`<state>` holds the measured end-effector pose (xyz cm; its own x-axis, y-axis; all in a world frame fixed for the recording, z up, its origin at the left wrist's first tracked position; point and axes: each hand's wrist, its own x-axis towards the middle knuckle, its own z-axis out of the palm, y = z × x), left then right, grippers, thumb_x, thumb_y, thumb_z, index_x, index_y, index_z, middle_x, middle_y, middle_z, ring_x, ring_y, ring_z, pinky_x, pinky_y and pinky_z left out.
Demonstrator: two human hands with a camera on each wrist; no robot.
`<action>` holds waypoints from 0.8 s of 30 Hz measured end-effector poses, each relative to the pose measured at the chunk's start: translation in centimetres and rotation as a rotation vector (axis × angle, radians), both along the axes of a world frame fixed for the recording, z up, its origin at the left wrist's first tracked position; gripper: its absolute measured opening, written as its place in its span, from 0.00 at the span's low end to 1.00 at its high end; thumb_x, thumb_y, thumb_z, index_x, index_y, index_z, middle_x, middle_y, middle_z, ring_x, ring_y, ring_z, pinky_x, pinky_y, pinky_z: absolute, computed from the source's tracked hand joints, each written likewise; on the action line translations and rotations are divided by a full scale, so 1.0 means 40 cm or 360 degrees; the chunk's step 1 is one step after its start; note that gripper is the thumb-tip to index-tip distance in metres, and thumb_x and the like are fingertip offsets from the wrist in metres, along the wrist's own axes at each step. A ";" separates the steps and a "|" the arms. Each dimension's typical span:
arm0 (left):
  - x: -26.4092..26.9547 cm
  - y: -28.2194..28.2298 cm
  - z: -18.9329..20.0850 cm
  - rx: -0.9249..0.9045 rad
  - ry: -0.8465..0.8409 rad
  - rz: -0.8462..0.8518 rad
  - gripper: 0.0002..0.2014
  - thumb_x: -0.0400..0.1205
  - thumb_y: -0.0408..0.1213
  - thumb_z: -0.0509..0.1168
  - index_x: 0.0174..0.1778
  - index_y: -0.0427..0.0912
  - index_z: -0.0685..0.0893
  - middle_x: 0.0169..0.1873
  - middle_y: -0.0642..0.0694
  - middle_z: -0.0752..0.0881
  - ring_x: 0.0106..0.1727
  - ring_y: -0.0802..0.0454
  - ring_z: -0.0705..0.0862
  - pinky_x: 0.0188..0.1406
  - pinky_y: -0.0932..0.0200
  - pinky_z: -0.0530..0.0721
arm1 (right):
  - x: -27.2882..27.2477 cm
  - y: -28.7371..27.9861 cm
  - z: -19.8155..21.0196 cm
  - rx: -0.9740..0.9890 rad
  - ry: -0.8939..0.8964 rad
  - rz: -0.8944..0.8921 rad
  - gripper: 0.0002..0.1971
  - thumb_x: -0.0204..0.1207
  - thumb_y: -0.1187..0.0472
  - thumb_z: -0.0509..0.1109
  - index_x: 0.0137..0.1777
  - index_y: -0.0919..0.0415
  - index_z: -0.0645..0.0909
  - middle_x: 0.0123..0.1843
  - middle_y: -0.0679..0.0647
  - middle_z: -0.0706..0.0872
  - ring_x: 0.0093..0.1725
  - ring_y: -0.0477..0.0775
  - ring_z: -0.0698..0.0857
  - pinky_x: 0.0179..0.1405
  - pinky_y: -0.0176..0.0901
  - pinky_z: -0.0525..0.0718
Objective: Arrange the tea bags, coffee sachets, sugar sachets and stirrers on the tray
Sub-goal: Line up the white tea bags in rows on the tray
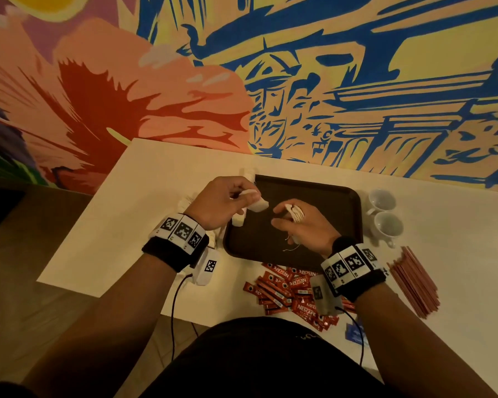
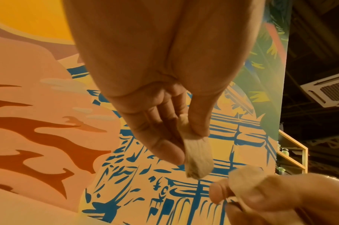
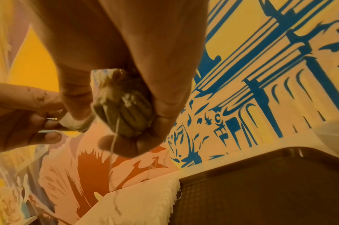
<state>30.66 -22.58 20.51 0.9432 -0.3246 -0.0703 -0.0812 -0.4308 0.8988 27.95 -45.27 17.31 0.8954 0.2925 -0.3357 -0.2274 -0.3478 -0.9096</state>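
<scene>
The tea bags [image 1: 295, 213] in the right hand [image 1: 302, 225] are a small bunch, pressed together between the thumb and the curled fingers [image 3: 164, 106], and thin strings hang down from them over the tray [image 1: 342, 202]. The left hand [image 1: 222, 205] pinches one more tea bag [image 2: 197, 159] between thumb and forefinger, just beside the bunch and above the left part of the tray.

I judge these bags are very light and soft. The paper is thin and can tear if it is pulled hard, and the strings tangle easily with each other. The better place to hold is the flat body of the bag with a gentle pinch, not the string, because a bag that hangs on its string swings and turns. A bunch holds its shape only while it is squeezed, so it will probably spread when it is put down.

One white piece [image 1: 237, 219] stands at the left edge of the tray; I cannot tell whether it is a tea bag. The tray lies on the white worktop [image 1: 127, 211]. Near the front edge is a heap of red coffee sachets [image 1: 285, 285], to the right a bundle of stirrers [image 1: 414, 282], and beside the tray two white cups [image 1: 384, 214]. None of these is on the tray yet.
</scene>
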 end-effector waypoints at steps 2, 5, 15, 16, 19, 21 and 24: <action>0.037 0.029 -0.021 0.0034 0.0044 0.0021 0.03 0.85 0.38 0.69 0.49 0.49 0.88 0.44 0.49 0.91 0.45 0.45 0.90 0.45 0.48 0.91 | 0.010 -0.001 -0.011 -0.0022 0.0162 0.0003 0.14 0.83 0.65 0.70 0.65 0.52 0.78 0.53 0.54 0.81 0.47 0.53 0.85 0.48 0.52 0.92; 0.095 0.067 -0.067 0.0214 0.0092 0.0016 0.03 0.85 0.40 0.69 0.50 0.47 0.88 0.45 0.46 0.91 0.46 0.42 0.90 0.48 0.41 0.91 | 0.023 0.004 -0.024 -0.0058 0.0308 -0.0005 0.15 0.83 0.68 0.67 0.67 0.56 0.77 0.55 0.59 0.81 0.48 0.56 0.84 0.52 0.55 0.89; 0.182 0.104 -0.292 0.1005 0.0290 -0.0327 0.10 0.87 0.38 0.62 0.58 0.44 0.88 0.60 0.45 0.86 0.57 0.47 0.83 0.52 0.60 0.74 | 0.030 0.033 -0.075 -0.0096 0.0496 -0.0011 0.09 0.89 0.61 0.64 0.65 0.56 0.82 0.55 0.59 0.87 0.53 0.58 0.88 0.64 0.62 0.88; 0.185 0.105 -0.313 0.1056 0.0319 -0.0352 0.10 0.87 0.39 0.62 0.59 0.45 0.88 0.62 0.46 0.85 0.61 0.46 0.83 0.54 0.60 0.73 | 0.029 0.034 -0.078 -0.0068 0.0529 -0.0039 0.10 0.89 0.60 0.63 0.66 0.57 0.81 0.56 0.60 0.87 0.53 0.58 0.88 0.64 0.60 0.88; 0.190 0.101 -0.370 0.1191 0.0382 -0.0415 0.13 0.87 0.42 0.62 0.64 0.48 0.86 0.68 0.45 0.83 0.67 0.43 0.81 0.59 0.58 0.75 | 0.026 0.037 -0.087 -0.0006 0.0563 -0.0105 0.11 0.89 0.60 0.63 0.67 0.59 0.82 0.58 0.62 0.87 0.53 0.57 0.88 0.58 0.54 0.90; 0.191 0.092 -0.397 0.1301 0.0364 -0.0487 0.15 0.88 0.43 0.60 0.69 0.46 0.84 0.71 0.43 0.81 0.70 0.41 0.80 0.68 0.52 0.76 | 0.023 0.037 -0.094 -0.0008 0.0544 -0.0143 0.12 0.89 0.60 0.64 0.68 0.60 0.82 0.59 0.62 0.88 0.54 0.57 0.88 0.54 0.51 0.91; 0.196 0.086 -0.433 0.1368 0.0271 -0.0543 0.17 0.90 0.43 0.58 0.72 0.46 0.82 0.73 0.44 0.79 0.72 0.40 0.79 0.71 0.51 0.74 | 0.017 0.036 -0.104 -0.0034 0.0513 -0.0197 0.13 0.89 0.60 0.64 0.69 0.61 0.82 0.60 0.62 0.88 0.54 0.57 0.88 0.51 0.50 0.92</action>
<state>38.49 -19.15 3.20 0.7616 -0.3544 -0.5426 -0.2225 -0.9293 0.2948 28.62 -43.85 13.15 0.7707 0.1780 -0.6119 -0.5435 -0.3176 -0.7770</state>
